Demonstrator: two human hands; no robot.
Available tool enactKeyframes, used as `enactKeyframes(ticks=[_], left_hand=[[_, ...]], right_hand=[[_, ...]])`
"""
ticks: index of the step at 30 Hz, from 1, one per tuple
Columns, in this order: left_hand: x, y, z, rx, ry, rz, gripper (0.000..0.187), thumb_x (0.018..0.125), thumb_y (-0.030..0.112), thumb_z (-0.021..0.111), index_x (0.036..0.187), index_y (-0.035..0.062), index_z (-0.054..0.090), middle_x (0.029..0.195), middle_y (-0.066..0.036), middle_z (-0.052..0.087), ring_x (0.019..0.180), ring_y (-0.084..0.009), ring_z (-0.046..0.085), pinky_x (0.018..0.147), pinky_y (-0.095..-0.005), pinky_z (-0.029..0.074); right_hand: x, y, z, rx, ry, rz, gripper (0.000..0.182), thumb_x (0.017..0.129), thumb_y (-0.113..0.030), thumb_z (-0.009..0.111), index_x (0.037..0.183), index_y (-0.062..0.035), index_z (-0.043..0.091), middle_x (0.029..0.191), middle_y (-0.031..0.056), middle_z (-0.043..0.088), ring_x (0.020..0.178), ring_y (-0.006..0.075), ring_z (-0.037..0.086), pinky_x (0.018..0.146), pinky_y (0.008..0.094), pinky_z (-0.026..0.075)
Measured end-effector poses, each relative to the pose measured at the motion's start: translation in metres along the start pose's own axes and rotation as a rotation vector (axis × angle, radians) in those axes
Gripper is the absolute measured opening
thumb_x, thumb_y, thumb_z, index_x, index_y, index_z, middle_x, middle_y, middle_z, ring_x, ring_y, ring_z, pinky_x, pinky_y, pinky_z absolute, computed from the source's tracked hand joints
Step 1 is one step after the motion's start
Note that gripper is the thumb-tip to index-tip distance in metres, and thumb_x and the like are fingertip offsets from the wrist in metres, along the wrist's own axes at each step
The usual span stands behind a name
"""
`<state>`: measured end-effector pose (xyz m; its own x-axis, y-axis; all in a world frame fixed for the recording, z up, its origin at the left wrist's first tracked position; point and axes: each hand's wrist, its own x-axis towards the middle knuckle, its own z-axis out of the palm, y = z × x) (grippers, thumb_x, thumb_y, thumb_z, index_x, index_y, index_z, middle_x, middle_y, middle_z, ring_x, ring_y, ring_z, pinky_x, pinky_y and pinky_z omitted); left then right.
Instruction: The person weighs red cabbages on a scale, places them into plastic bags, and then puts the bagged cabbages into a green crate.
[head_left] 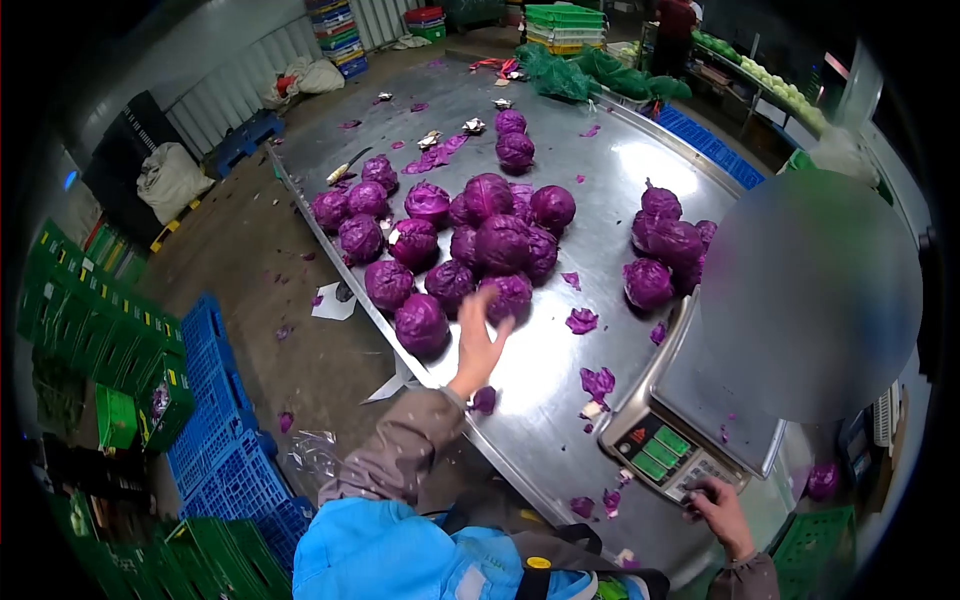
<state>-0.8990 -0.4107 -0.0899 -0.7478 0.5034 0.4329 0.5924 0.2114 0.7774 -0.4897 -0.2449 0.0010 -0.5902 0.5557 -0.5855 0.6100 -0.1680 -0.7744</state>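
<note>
My left hand point(480, 340) reaches out with its fingers spread against the near side of a red cabbage point(507, 297). That cabbage lies at the front of a heap of several red cabbages point(500, 243) on the metal table point(540, 375). On the right, my right hand point(720, 512) is at the key panel of a weighing scale point(655, 445) with green-lit displays. Its fingers are loosely bent and hold nothing that I can see. The scale's flat pan point(690, 365) is partly hidden by a blurred area.
Several more red cabbages point(665, 245) sit beyond the scale. Torn purple leaves point(597, 382) and a knife point(345, 168) lie on the table. Blue plastic pallets point(215, 400) and green crates point(90, 310) stand to the left. Green netting point(555, 73) is at the far end.
</note>
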Motion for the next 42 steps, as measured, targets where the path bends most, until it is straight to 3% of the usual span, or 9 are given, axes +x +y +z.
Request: enactKeyframes(ticks=[5,14,21,23,26,31,33,38,42], left_hand=[[0.114,-0.032,0.004,0.139,-0.028,0.069,0.093,0.059,0.03,0.076,0.132,0.009,0.023,0.126,-0.022,0.027,0.113,-0.0424,0.034,0.098,-0.0442,0.029],[0.103,-0.007,0.013,-0.132,0.001,-0.116,0.081,0.061,0.027,0.075,0.127,0.0082,0.032,0.117,-0.018,0.038,0.109,-0.0307,0.042,0.095,-0.0384,0.035],[0.02,0.076,0.047,-0.897,-0.769,-0.142,0.073,0.079,0.038,0.062,0.133,0.0086,0.023,0.127,-0.017,0.035,0.12,-0.0294,0.035,0.1,-0.0398,0.031],[0.03,0.084,0.042,-0.764,-1.011,0.129,0.071,0.079,0.042,0.06,0.132,0.0077,0.028,0.13,-0.019,0.033,0.124,-0.0342,0.03,0.103,-0.0438,0.025],[0.09,0.052,0.045,-0.096,-0.4,0.541,0.073,0.069,0.034,0.069,0.128,0.0056,0.036,0.128,-0.021,0.033,0.123,-0.0365,0.029,0.099,-0.0465,0.026],[0.213,-0.04,0.019,0.449,0.009,-0.054,0.092,0.056,0.036,0.078,0.129,0.0044,0.03,0.129,-0.028,0.025,0.117,-0.0447,0.031,0.094,-0.0493,0.032],[0.226,-0.082,0.019,0.256,-0.033,-0.183,0.092,0.055,0.035,0.078,0.129,0.0075,0.031,0.125,-0.026,0.034,0.112,-0.0406,0.04,0.094,-0.0432,0.036],[0.222,-0.088,0.019,0.17,-0.1,-0.294,0.093,0.055,0.037,0.078,0.129,0.0059,0.031,0.119,-0.024,0.042,0.108,-0.0363,0.046,0.091,-0.0399,0.038],[0.215,-0.093,0.016,-0.486,0.061,-0.415,0.076,0.067,0.039,0.072,0.124,0.0049,0.036,0.113,-0.014,0.049,0.099,-0.0247,0.052,0.083,-0.0369,0.046]], right_hand=[[0.033,-0.038,0.064,0.012,-0.096,0.009,0.019,0.081,-0.006,0.054,0.099,0.0031,0.053,0.079,0.0061,0.06,0.066,0.0118,0.059,0.056,0.0223,0.046],[0.072,-0.061,0.105,0.2,-0.219,-0.012,0.033,0.082,-0.007,0.056,0.112,0.0022,0.047,0.093,0.0095,0.058,0.073,0.0143,0.059,0.058,0.0242,0.049],[0.095,-0.118,0.138,0.901,-0.143,-0.225,0.081,0.074,-0.041,0.067,0.136,-0.0214,0.019,0.134,0.0135,0.031,0.116,0.031,0.042,0.08,0.0439,0.051],[0.104,-0.073,0.121,1.023,0.03,-0.287,0.084,0.068,-0.047,0.069,0.131,-0.0088,0.029,0.129,0.0116,0.039,0.117,0.0297,0.042,0.096,0.0476,0.039],[0.101,-0.043,0.084,1.039,0.129,-0.404,0.075,0.068,-0.042,0.071,0.127,-0.0086,0.038,0.124,0.0128,0.045,0.115,0.0286,0.044,0.099,0.0469,0.036],[0.079,-0.043,0.003,0.718,0.485,-0.476,0.058,0.075,-0.029,0.066,0.123,-0.0058,0.042,0.118,0.01,0.048,0.107,0.023,0.049,0.096,0.0388,0.038],[0.08,-0.034,-0.023,0.196,0.834,-0.371,0.055,0.075,-0.024,0.066,0.121,-0.0031,0.044,0.11,0.0088,0.05,0.1,0.019,0.05,0.09,0.0314,0.038],[0.085,-0.006,-0.065,-0.078,0.825,-0.271,0.058,0.072,-0.02,0.068,0.121,-0.0013,0.043,0.107,0.0089,0.051,0.098,0.017,0.048,0.087,0.0278,0.037],[0.079,0.001,-0.07,-0.232,0.91,-0.337,0.055,0.073,-0.018,0.066,0.12,-0.0006,0.043,0.107,0.0097,0.051,0.098,0.0178,0.048,0.088,0.0297,0.036]])
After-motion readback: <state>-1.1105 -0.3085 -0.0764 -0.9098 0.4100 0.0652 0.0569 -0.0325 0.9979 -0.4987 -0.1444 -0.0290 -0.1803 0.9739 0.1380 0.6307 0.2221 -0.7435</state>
